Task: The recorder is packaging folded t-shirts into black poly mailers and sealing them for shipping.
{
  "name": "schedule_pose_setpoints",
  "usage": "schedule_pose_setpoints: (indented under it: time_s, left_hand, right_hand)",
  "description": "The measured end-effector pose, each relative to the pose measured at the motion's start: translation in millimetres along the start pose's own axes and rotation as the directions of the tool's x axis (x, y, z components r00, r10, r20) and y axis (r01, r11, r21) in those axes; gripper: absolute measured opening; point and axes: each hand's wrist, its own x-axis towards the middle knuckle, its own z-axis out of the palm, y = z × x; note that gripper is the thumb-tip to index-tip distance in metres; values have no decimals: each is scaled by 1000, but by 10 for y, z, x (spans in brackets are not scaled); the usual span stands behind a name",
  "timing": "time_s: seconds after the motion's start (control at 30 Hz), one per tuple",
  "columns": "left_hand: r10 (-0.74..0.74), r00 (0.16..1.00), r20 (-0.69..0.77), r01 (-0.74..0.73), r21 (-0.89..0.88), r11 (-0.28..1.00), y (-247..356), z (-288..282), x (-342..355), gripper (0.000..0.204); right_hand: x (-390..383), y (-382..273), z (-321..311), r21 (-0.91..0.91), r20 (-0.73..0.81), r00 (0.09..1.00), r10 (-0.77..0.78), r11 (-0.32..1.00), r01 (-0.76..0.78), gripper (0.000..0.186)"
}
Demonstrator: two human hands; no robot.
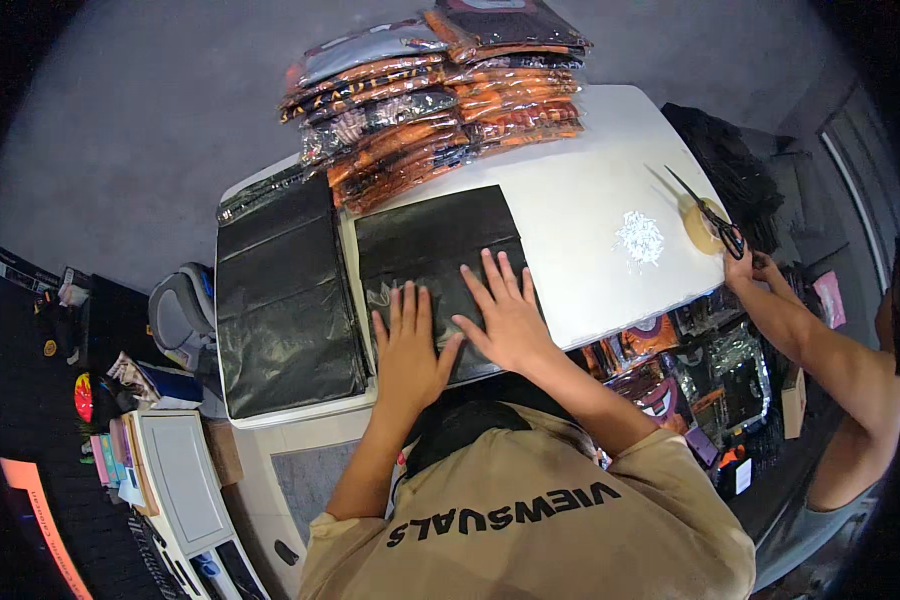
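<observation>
A flat black plastic mailer bag [435,225] lies on the white table [595,185] before me. My left hand [410,345] rests on its lower left part, fingers stretched out and a little apart. Beside it, my right hand [508,320] presses flat on the bag's right side with spread fingers. Neither hand grips anything. Just to the left lies a pile of black mailer bags [282,310]. Beyond the bag stand two stacks of folded garments in clear plastic, a left stack [380,120] and a right stack [520,95].
At the table's right corner, a co-worker's hand [745,270] is at the handles of black scissors [712,215], by a tape roll [700,232]. Small white scraps [640,238] lie nearby. Packaged garments [655,345] sit below the right edge. A grey chair [178,310] stands left.
</observation>
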Motion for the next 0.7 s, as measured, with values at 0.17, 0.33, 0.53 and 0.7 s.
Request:
schedule_pose_setpoints:
  time_s: [0.17,0.33,0.53,0.7]
  left_hand:
    - [-24,1000,-4,24,6,1000,41,144,66,86]
    - [-99,994,48,99,11,995,-84,81,12,84]
    - [-72,997,18,73,-82,994,-149,-76,-176,86]
    - [108,975,196,-99,-56,993,1,-332,-374,87]
  right_hand:
    - [40,-45,102,-24,9,999,-34,999,35,79]
    - [-9,87,63,30,16,1000,6,1000,-6,81]
    - [-160,159,-134,64,19,999,-41,997,40,83]
    - [-308,57,-423,207,179,933,-313,939,275,76]
